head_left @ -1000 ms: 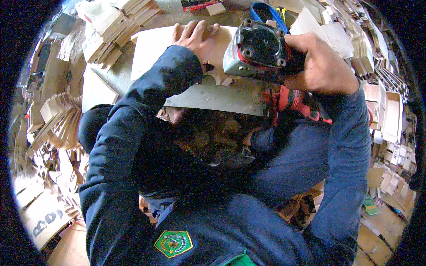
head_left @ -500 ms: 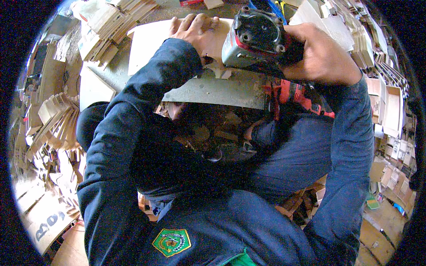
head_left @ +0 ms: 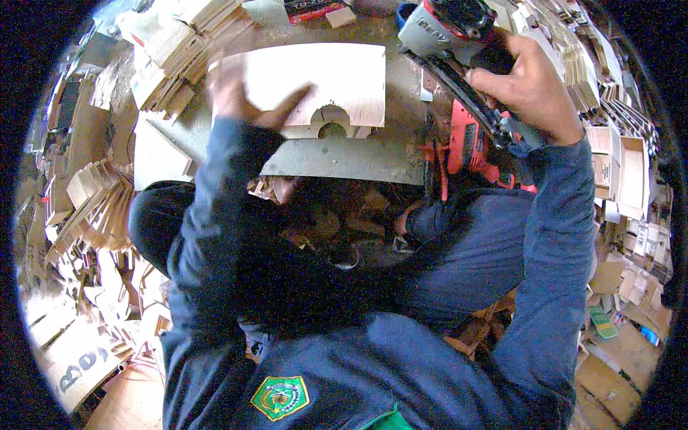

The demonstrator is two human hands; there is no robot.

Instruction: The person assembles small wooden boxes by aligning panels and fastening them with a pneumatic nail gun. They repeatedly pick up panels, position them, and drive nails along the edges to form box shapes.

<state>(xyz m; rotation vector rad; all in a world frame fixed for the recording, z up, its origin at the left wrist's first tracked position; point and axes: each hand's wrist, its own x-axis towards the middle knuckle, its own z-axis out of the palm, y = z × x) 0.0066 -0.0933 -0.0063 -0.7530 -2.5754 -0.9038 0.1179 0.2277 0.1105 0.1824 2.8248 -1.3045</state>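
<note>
A pale wooden piece (head_left: 315, 75), with a half-round notch in its near edge, lies on the grey work surface (head_left: 344, 158) in front of me. At its left end is my left hand (head_left: 240, 93), fingers blurred and the thumb stretched across the wood; it looks open and grips nothing I can see. My right hand (head_left: 527, 82) is wrapped round the handle of a nail gun (head_left: 451, 36), grey and black, held up to the right of the wooden piece and apart from it. Beneath that hand lies a red power tool (head_left: 469, 140), partly covered by the nail gun.
Stacked thin boards (head_left: 172, 57) stand at the far left, with another board (head_left: 158, 154) below them. A red box (head_left: 308, 8) and a small wood block (head_left: 340, 17) sit at the back. More board stacks (head_left: 577, 64) line the right. My crossed legs are close to the work surface.
The nail gun has lifted off the wooden piece, moving right and away, and tilted. My left hand has slid left to the piece's end, uncovering the notch.
</note>
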